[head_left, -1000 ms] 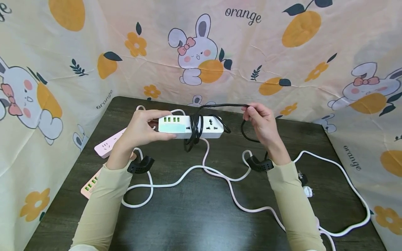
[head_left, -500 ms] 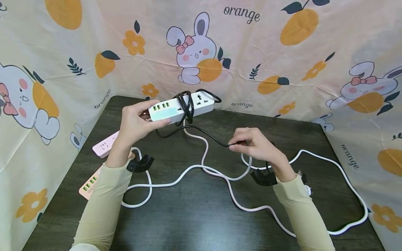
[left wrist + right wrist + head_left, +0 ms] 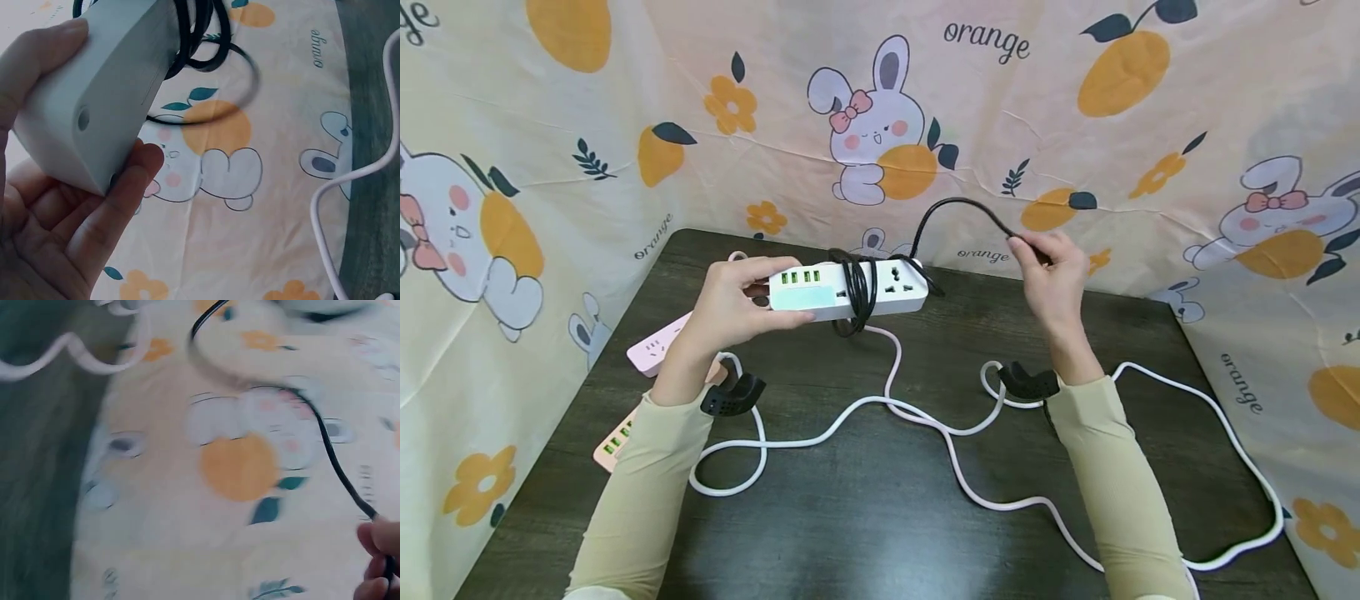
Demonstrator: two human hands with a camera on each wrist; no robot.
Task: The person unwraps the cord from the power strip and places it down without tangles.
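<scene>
My left hand grips the left end of a white power strip, thumb on the near side and fingers at the back, holding it up off the table. Several turns of black cord wrap round the strip's middle, over part of its sockets. From there the loose cord arches up and across to my right hand, which pinches it between thumb and fingers. In the left wrist view the strip's plain end lies in the palm. The right wrist view shows the cord running into the fingertips.
A pink power strip and a peach one with USB ports lie at the table's left, partly behind my left arm. White cable and pale pink cable snake over the dark table. A printed cloth hangs behind.
My right hand dropped toward the table with the cord, then rose to the far right. The strip tilted up at its right end, then came back nearly level.
</scene>
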